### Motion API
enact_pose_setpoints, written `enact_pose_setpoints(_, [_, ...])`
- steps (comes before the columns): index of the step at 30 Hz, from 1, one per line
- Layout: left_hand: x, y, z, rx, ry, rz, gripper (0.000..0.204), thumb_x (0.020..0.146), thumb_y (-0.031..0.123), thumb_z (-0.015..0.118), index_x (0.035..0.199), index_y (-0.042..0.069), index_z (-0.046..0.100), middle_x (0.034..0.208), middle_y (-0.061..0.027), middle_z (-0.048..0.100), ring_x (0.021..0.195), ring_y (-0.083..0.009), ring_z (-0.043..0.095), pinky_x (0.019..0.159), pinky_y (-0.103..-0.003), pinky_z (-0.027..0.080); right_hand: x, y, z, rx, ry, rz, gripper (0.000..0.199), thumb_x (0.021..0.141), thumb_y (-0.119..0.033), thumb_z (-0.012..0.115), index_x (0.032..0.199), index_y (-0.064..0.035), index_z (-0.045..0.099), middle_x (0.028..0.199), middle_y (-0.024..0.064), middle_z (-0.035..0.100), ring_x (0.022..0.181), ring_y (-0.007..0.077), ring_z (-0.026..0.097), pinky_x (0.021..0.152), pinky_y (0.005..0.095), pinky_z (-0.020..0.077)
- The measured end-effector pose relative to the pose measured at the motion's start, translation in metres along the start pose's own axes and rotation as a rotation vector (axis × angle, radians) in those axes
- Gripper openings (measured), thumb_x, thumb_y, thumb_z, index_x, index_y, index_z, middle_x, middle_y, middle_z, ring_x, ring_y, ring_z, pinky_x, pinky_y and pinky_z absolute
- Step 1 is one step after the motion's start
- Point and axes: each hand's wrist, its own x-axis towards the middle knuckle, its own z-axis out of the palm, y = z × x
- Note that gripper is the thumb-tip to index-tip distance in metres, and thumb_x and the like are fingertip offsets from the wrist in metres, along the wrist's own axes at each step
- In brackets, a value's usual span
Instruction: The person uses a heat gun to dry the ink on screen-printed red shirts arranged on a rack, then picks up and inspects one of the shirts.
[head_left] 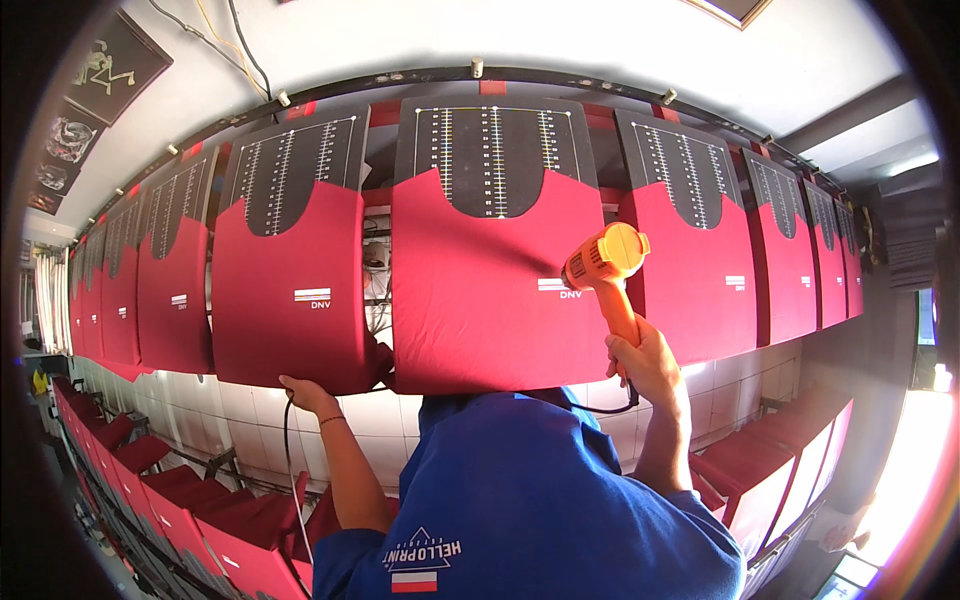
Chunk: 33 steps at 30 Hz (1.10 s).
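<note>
The right hand (648, 362) holds an orange hot-air gun (612, 255) by its handle, the fingers closed around the grip. The gun is over the right part of the middle board, its dark nozzle turned leftward, right by a small striped print (552, 285) on the red fabric (470, 300); whether the nozzle touches the cloth cannot be told. That fabric covers the lower part of the middle board (470, 150), and its deep rounded neckline leaves bare the black upper part, marked with white scales. A black cord (605, 411) curves from the base of the handle toward the blue shirt (520, 480) of the person. The left hand (308, 393) is at the lower edge of the neighbouring red-covered board (285, 300), its fingertips against that edge; how firmly the fingers grip there cannot be told. A thin cable (288, 435) hangs down just beside the left wrist. More boards dressed in the same red cloth stand in a row to both sides, below a dark rail (400, 77) that the lens bends into an arc. Further red-covered boards (220, 520) line the lower left, with others (770, 450) at lower right, and pale tiles (260, 410) show between the rows.
</note>
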Motion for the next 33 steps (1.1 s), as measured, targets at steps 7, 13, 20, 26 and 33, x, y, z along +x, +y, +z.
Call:
enact_pose_setpoints(7, [-0.006, 0.004, 0.001, -0.031, -0.012, -0.006, 0.069, 0.1, 0.05, 0.037, 0.129, -0.011, 0.049, 0.131, -0.0245, 0.054, 0.112, -0.0373, 0.058, 0.095, -0.043, 0.05, -0.002, 0.002, -0.007, -0.006, -0.001, -0.004, 0.02, 0.089, -0.017, 0.062, 0.099, -0.0003, 0.057, 0.072, 0.004, 0.06, 0.055, 0.0106, 0.06, 0.045, 0.0243, 0.0456])
enact_pose_setpoints(13, [-0.002, 0.0, 0.001, -0.047, -0.009, -0.013, 0.069, 0.1, 0.051, 0.038, 0.13, -0.01, 0.048, 0.132, -0.0248, 0.053, 0.113, -0.0371, 0.058, 0.096, -0.043, 0.05, -0.004, 0.004, -0.008, 0.008, 0.032, -0.014, 0.019, 0.089, -0.017, 0.061, 0.097, -0.0006, 0.056, 0.071, 0.0037, 0.059, 0.055, 0.0108, 0.06, 0.045, 0.0244, 0.0459])
enact_pose_setpoints(20, [0.004, -0.004, -0.001, 0.0, -0.003, 0.016, 0.069, 0.1, 0.051, 0.037, 0.128, -0.011, 0.05, 0.13, -0.0247, 0.054, 0.111, -0.0376, 0.058, 0.095, -0.043, 0.05, -0.002, 0.011, -0.01, 0.056, 0.052, -0.031, 0.018, 0.089, -0.016, 0.061, 0.095, -0.0002, 0.056, 0.071, 0.0043, 0.058, 0.054, 0.0108, 0.059, 0.044, 0.0244, 0.0459])
enact_pose_setpoints(26, [-0.001, 0.002, 0.0, 0.007, 0.011, -0.024, 0.068, 0.101, 0.05, 0.036, 0.126, -0.01, 0.051, 0.13, -0.0241, 0.055, 0.11, -0.037, 0.059, 0.095, -0.043, 0.05, -0.003, 0.012, -0.009, 0.099, 0.083, -0.025, 0.016, 0.089, -0.015, 0.06, 0.093, -0.0006, 0.055, 0.071, 0.004, 0.058, 0.054, 0.0104, 0.058, 0.045, 0.0244, 0.0458])
enact_pose_setpoints(33, [-0.005, 0.003, 0.001, -0.05, 0.008, -0.014, 0.066, 0.101, 0.049, 0.038, 0.126, -0.01, 0.051, 0.129, -0.0231, 0.055, 0.11, -0.0354, 0.058, 0.095, -0.042, 0.049, -0.009, 0.01, -0.013, 0.11, 0.081, -0.012, 0.018, 0.089, -0.017, 0.061, 0.094, -0.001, 0.055, 0.07, 0.0036, 0.057, 0.054, 0.0099, 0.058, 0.045, 0.0244, 0.0458])
